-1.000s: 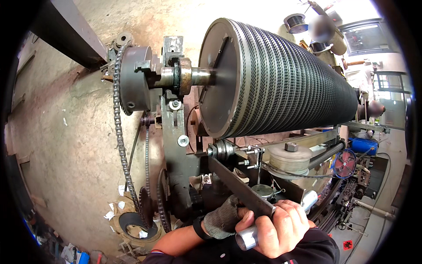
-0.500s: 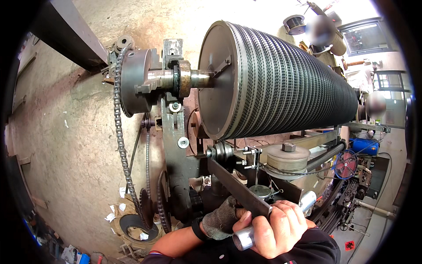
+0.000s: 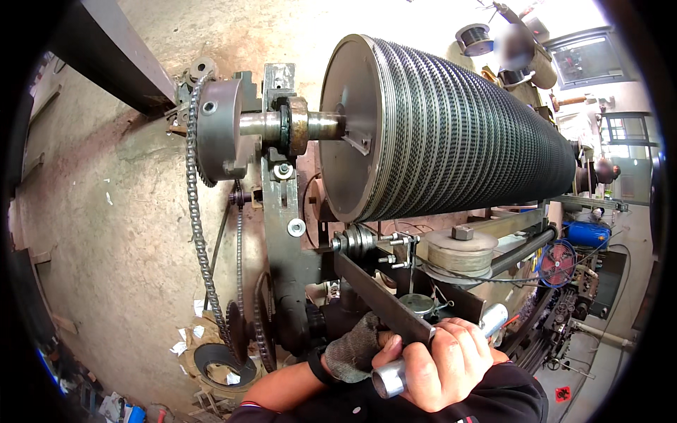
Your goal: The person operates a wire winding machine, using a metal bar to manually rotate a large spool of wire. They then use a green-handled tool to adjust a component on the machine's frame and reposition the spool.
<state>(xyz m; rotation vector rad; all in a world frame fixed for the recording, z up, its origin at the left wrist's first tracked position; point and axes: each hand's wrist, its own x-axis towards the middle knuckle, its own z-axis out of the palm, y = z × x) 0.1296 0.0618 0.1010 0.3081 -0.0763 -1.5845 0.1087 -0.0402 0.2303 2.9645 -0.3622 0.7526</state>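
Note:
My right hand (image 3: 444, 363), bare, is wrapped round a short silvery metal tube (image 3: 389, 381) whose two ends stick out on either side of the fist. Its knuckles are beside the end of a dark flat steel bar (image 3: 381, 299) that slopes down toward me. On the left of that bar, my left hand (image 3: 354, 351) wears a grey knit glove with bare fingertips. Its fingers are curled in behind the bar, and what they hold is hidden. Beyond both hands lies a large drum (image 3: 451, 134) wound with dark ridged strip, on a shaft (image 3: 324, 125).
A drive chain (image 3: 195, 211) hangs from a chuck-like cylinder (image 3: 220, 134) at the left to lower sprockets (image 3: 236, 331). A pale spool (image 3: 462, 254) with a bolt stands ahead of my right hand. A red fan (image 3: 557, 264) and a blue tank (image 3: 587, 234) are at the right.
The drum and cylinder have turned: the small bracket on the drum's end face now points down to the right instead of up. Both my hands stay almost in place.

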